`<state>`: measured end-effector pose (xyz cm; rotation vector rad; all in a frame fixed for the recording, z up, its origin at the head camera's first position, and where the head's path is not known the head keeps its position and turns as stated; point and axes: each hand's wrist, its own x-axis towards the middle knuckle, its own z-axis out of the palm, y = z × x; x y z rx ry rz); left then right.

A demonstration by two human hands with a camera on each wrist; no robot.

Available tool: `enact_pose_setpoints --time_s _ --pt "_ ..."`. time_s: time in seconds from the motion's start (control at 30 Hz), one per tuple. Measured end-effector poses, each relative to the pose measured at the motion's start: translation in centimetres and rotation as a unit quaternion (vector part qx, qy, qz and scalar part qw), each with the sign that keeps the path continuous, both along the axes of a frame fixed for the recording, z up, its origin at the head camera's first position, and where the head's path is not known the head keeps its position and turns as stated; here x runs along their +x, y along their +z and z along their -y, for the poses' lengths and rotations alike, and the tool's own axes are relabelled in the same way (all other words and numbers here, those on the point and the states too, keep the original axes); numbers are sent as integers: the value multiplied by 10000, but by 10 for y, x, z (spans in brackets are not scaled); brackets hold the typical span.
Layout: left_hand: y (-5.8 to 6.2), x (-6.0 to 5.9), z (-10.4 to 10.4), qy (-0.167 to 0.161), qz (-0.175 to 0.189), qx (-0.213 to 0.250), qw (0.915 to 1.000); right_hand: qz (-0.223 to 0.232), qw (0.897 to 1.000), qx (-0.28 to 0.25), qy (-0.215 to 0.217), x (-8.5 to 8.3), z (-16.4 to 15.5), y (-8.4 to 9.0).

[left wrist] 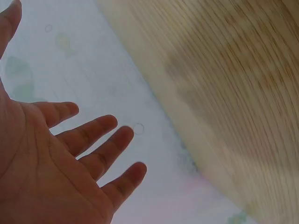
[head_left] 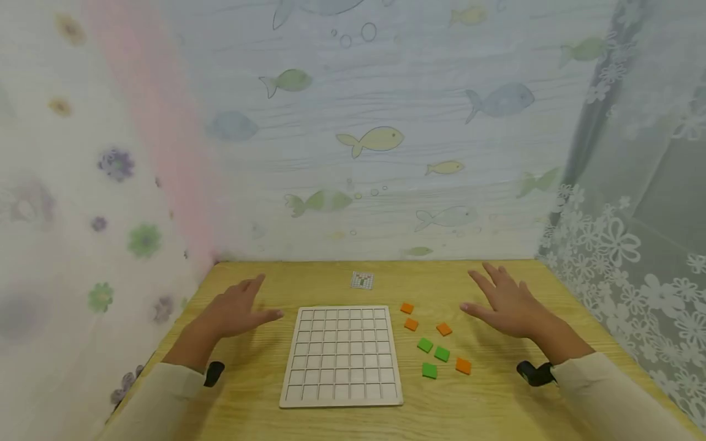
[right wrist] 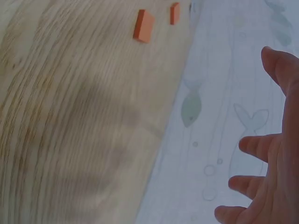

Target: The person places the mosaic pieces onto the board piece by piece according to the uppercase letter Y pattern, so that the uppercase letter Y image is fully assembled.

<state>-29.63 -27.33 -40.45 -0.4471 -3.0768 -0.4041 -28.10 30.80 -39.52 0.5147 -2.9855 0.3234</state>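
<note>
A pale backdrop point(head_left: 380, 139) printed with fish rises behind the wooden desk point(head_left: 325, 282), with a flowered cloth point(head_left: 66, 202) on my left and a sheer curtain point(head_left: 634, 245) with white flowers on my right. In front of me, a white board point(head_left: 342, 358) marked with a grid of squares lies flat on the desk, between my two hands. Just beyond its far edge sits a small card point(head_left: 362, 280) with a coloured grid pattern. To the right of the board, four orange tiles point(head_left: 444, 329) and three green tiles point(head_left: 442, 354) lie scattered, the green ones clustered near the board's right edge. My left hand point(head_left: 234, 311) hovers beside the board, released, thumb pointing toward it and fingers spread. My right hand point(head_left: 507, 304) hovers over the desk to the right of the tiles, also released and spread, nearest the orange ones. Light sleeves point(head_left: 618, 398) cover my forearms, with something black point(head_left: 535, 373) at each wrist
</note>
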Motion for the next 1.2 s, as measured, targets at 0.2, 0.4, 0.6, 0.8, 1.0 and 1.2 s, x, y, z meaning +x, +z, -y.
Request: enact_pose_setpoints --time_s 0.2,0.4,0.6,0.8,1.0,1.2 --pt "-4 0 -13 0 156 523 9985 3 9999 -128 21 -5 11 -4" --pt "-18 -9 -25 -41 485 1163 9920 115 9980 -587 188 -11 26 -10" --pt "-28 -13 -34 -164 1203 1937 9735 386 9920 -1149 357 -19 38 -24" --pt "-31 -14 -40 -81 1413 2350 9616 508 9837 -1687 370 -27 50 -33" --pt "-39 -16 -42 -6 1357 2171 9667 580 9765 -2075 77 -33 67 -40" --pt "-39 -14 -43 -29 1406 1871 9722 730 9673 -2409 -294 -39 86 -46"
